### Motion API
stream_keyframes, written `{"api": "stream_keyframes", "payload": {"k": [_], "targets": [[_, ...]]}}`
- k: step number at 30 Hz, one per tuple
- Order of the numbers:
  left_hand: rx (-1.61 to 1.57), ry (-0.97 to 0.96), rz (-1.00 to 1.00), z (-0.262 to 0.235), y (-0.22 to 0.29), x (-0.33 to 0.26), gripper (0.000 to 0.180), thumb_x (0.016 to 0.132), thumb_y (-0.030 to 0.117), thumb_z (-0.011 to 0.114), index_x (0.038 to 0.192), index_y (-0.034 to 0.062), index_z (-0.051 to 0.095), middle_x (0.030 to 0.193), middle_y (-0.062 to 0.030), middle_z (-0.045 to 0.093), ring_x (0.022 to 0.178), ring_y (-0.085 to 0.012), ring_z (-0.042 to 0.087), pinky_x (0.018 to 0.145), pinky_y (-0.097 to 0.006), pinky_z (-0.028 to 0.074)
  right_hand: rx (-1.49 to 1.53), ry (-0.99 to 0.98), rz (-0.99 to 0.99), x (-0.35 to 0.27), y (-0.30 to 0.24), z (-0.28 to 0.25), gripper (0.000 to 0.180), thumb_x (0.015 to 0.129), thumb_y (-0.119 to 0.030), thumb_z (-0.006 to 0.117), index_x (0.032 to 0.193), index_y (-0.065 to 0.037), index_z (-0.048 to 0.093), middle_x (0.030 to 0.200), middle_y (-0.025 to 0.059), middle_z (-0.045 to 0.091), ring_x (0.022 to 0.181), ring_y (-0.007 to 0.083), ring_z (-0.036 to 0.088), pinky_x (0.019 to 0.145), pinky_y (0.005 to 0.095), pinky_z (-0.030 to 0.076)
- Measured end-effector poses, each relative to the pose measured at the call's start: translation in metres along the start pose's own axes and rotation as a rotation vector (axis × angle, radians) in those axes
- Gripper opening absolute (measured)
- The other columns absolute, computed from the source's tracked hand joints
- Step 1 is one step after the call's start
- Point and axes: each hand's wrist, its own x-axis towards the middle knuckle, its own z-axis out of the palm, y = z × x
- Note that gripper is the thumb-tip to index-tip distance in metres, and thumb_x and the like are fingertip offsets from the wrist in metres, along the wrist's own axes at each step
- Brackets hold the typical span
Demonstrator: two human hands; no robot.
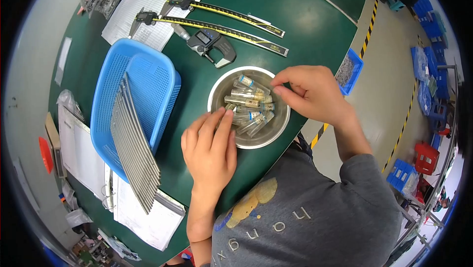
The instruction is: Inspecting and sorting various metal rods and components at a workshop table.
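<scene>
A round steel bowl [270, 134] sits on the green table and holds several small clear tubes [249, 101] with blue and yellow ends. My left hand [209, 148] lies flat on the table with its fingertips on the bowl's near-left rim. Over the bowl's right rim, my right hand [308, 92] has its fingers curled and pinched together; whether a tube is between them cannot be seen.
A blue mesh basket [148, 77] with several long grey metal rods [133, 143] lies to the left. Two long calipers [221, 20] and a micrometer [212, 42] lie behind the bowl. Paper sheets [143, 5] are at far left; a blue bin [351, 72] hangs off the table edge.
</scene>
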Motion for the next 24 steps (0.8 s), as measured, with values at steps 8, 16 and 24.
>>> {"api": "stream_keyframes", "payload": {"k": [8, 16, 24], "targets": [[0.102, -0.167, -0.016, -0.014, 0.003, 0.003, 0.02, 0.072, 0.007, 0.067, 0.092, 0.0077, 0.07, 0.091, -0.0063, 0.059, 0.108, -0.0301, 0.051, 0.101, -0.051, 0.034, 0.134, -0.072, 0.07, -0.029, -0.007, 0.028, 0.014, 0.077, -0.011, 0.066, 0.09, -0.013, 0.065, 0.069, 0.0032, 0.061, 0.053, 0.0183, 0.056, 0.049, 0.0315, 0.042], [0.23, -0.149, -0.137, -0.036, 0.0, -0.04, 0.018, 0.073, 0.006, 0.066, 0.09, 0.0056, 0.067, 0.09, -0.0073, 0.057, 0.106, -0.0314, 0.051, 0.1, -0.053, 0.035, 0.339, -0.069, -0.053, -0.032, -0.022, 0.068, 0.021, 0.077, -0.007, 0.068, 0.098, -0.01, 0.066, 0.062, 0.0009, 0.05, 0.048, 0.0119, 0.046, 0.046, 0.0275, 0.037], [-0.003, 0.271, -0.245, -0.016, 0.0, -0.071, 0.019, 0.08, 0.001, 0.059, 0.099, 0.0, 0.056, 0.094, -0.0149, 0.055, 0.097, -0.033, 0.056, 0.084, -0.04, 0.044, 0.184, 0.031, -0.011, -0.015, -0.02, 0.07, 0.023, 0.075, -0.007, 0.07, 0.097, -0.012, 0.067, 0.053, 0.0016, 0.048, 0.042, 0.0133, 0.044, 0.042, 0.0279, 0.034]]}}
